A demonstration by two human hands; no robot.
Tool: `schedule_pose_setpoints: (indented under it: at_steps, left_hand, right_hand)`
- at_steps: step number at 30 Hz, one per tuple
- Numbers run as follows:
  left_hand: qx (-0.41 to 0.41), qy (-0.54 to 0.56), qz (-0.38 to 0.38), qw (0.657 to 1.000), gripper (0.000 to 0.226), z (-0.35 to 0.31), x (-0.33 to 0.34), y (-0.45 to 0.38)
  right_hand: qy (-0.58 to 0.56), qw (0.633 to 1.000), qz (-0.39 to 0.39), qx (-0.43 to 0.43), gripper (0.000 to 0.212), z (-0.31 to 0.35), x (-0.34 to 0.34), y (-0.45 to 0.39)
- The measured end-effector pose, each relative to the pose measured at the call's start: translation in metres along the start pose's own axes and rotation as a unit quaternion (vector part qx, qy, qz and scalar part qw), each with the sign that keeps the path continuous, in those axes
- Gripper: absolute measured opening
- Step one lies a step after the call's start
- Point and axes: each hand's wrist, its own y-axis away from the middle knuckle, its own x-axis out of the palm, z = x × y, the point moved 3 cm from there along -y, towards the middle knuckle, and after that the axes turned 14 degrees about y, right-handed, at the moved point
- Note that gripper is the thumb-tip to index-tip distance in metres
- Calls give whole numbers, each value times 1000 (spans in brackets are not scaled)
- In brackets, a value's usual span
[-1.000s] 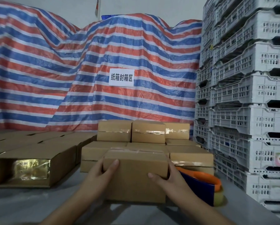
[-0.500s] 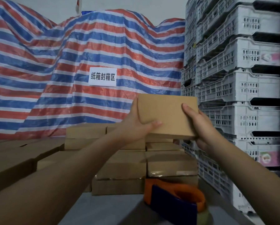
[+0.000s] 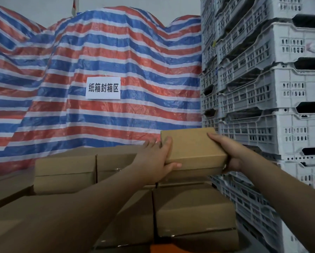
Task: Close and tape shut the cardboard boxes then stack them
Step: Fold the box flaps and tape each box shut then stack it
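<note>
Head view: cardboard box lifted off the desk a second ago, now lowered from chest height toward the top back-right slot of the stack, beside the crates. Left hand and right hand clamped on opposite ends. Not yet seated, probably; stacking step nearly done.

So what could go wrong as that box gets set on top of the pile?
The held box is gripped only at its ends by the left hand and right hand, so it might slip. It sits close to the white crates and could bump them. Set down off-centre, it might slide off the stacked boxes.
</note>
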Motion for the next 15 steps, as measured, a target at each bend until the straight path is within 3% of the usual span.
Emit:
schedule_pose_setpoints:
  at_steps: [6, 12, 15]
  left_hand:
    - [-41, 20, 13, 999, 73, 20, 15, -12]
    - [-82, 29, 16, 996, 63, 24, 16, -24]
    - [-89, -2, -1, 996, 54, 20, 20, -24]
  right_hand:
    - [-86, 996, 33, 10, 36, -22, 24, -27]
    - [-90, 995, 12, -38, 41, -34, 40, -38]
    - [-70, 997, 7, -32, 55, -39, 40, -40]
